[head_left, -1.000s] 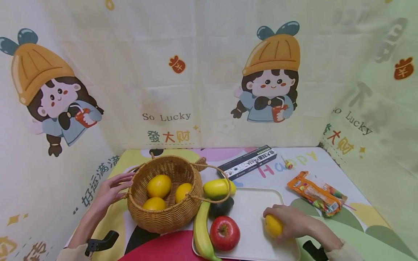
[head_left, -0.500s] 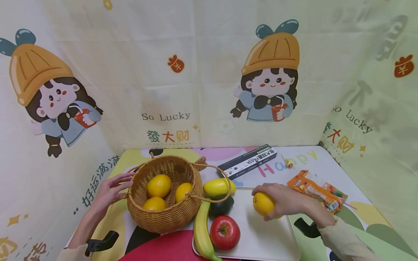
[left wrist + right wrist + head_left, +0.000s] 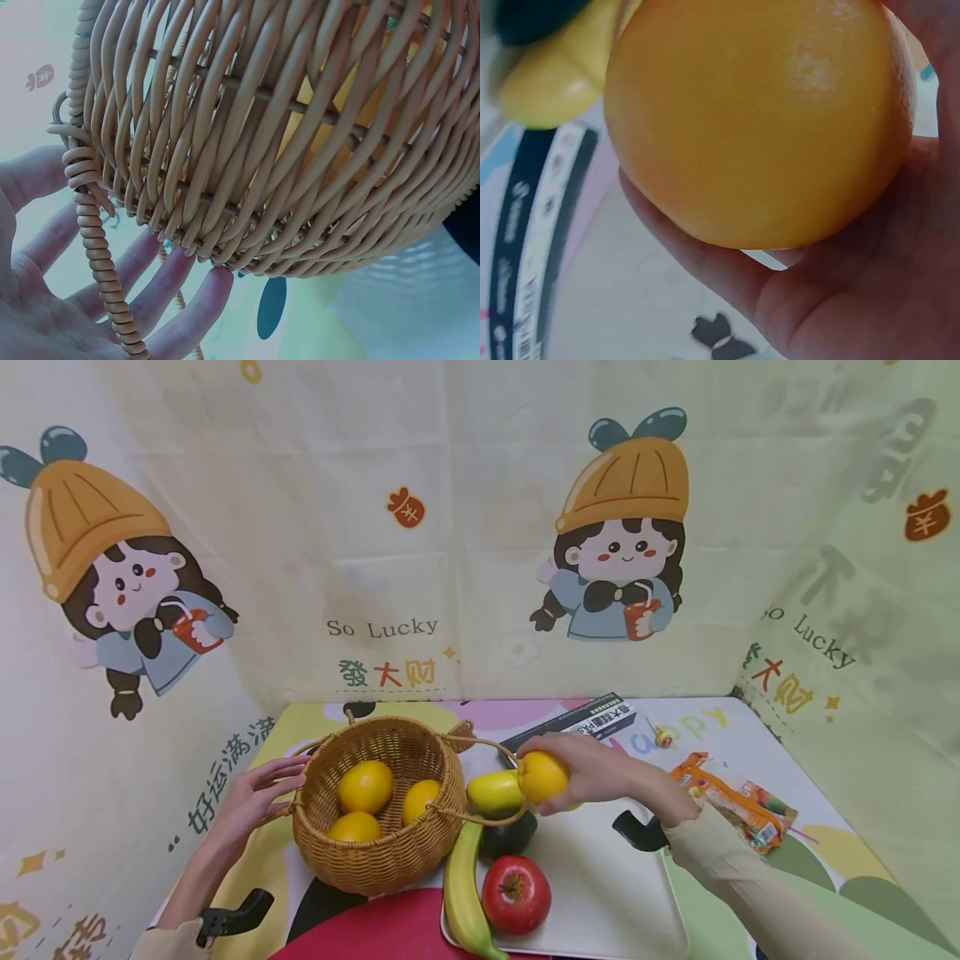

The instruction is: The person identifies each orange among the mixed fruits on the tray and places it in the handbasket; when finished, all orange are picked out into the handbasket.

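My right hand (image 3: 596, 768) grips an orange (image 3: 542, 777) in the air, over the basket's right handle and beside the yellow mango (image 3: 491, 793). In the right wrist view the orange (image 3: 757, 127) fills the middle, with fingers and thumb around it. A brown wicker basket (image 3: 382, 867) holds several oranges (image 3: 364, 787). At its left side, my left hand (image 3: 251, 793) touches the basket with outstretched fingers. The left wrist view shows fingertips (image 3: 214, 281) against the woven wall, and the basket's handle (image 3: 105, 277) crossing in front of the palm.
A white tray (image 3: 607, 893) carries a red apple (image 3: 517, 895), a banana (image 3: 467, 893) and a dark avocado (image 3: 507, 835). Behind it lie a black-and-white pasta box (image 3: 611, 718), a lollipop (image 3: 662, 737) and an orange snack packet (image 3: 738, 802). Printed cloth walls surround the table.
My right hand has lifted the orange off the tray and carried it left, up to the basket's right handle. My left hand and the basket have stayed in place.
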Motion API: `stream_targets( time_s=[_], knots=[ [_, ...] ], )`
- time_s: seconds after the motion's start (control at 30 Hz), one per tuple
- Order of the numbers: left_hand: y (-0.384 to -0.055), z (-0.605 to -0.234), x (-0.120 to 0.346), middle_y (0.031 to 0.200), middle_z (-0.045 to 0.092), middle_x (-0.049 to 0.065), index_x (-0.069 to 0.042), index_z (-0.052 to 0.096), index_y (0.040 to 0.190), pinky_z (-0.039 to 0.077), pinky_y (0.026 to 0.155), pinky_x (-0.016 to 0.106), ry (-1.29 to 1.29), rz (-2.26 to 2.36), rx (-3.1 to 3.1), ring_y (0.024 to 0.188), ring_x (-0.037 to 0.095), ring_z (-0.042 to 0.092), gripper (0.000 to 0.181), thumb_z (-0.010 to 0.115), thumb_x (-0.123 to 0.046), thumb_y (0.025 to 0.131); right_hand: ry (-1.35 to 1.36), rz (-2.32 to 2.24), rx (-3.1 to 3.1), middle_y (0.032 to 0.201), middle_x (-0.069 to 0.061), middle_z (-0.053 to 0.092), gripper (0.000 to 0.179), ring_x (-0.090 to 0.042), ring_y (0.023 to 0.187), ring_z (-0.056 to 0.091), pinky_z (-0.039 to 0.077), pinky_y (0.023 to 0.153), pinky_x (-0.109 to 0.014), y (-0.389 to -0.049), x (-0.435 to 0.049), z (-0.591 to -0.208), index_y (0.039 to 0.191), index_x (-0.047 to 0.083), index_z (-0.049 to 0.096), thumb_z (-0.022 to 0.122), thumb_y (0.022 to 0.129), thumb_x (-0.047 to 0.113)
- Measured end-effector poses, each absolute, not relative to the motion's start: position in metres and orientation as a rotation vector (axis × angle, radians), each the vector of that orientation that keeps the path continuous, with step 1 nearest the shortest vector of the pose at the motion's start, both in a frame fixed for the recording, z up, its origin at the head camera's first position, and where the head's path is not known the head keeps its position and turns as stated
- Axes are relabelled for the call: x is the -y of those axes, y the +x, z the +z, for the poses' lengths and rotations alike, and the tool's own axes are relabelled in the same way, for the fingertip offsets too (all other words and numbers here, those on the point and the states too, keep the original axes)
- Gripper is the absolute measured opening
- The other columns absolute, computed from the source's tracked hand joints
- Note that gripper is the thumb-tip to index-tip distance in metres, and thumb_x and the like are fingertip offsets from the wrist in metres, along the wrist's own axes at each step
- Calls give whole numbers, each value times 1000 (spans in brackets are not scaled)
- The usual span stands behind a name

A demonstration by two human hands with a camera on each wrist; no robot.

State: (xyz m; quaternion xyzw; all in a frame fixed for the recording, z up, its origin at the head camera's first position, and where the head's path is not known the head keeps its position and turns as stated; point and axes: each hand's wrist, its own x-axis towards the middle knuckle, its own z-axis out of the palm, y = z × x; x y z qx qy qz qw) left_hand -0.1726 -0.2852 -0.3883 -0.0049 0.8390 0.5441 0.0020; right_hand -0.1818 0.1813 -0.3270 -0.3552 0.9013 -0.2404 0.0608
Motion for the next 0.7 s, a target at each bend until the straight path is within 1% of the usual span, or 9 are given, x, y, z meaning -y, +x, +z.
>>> stream_targets(
  time_s=[0.13,0.4,0.57,0.7],
  knots=[
    [-173,-390,285,102,61,-21,-2,54,134,54,72,23,-8,1711,-2626,89,-4,62,54,61,-37,94,-1100,-767,-2698,111,6,60,60,-14,94,52,47,74,-30,-188,-162,-319,126,21,58,78,71,31],
    [-173,-389,284,100,61,-22,-4,55,132,54,71,23,-3,1713,-2630,88,-4,62,51,60,-37,94,-1192,-834,-2636,112,6,61,63,-12,90,56,50,73,-27,-205,-121,-308,127,16,58,81,71,31],
    [-173,-388,284,100,60,-22,-4,55,133,54,71,23,3,1705,-2631,88,-4,62,51,60,-37,94,-1198,-816,-2615,108,8,60,61,-12,90,55,50,73,-26,-215,-94,-303,127,19,57,81,72,33],
    [-173,-388,284,100,60,-22,-4,55,133,54,70,23,12,1714,-2630,89,-3,62,51,60,-37,94,-1225,-801,-2614,109,7,60,61,-13,92,54,49,73,-26,-224,-71,-304,126,20,57,82,72,35]
  ],
)
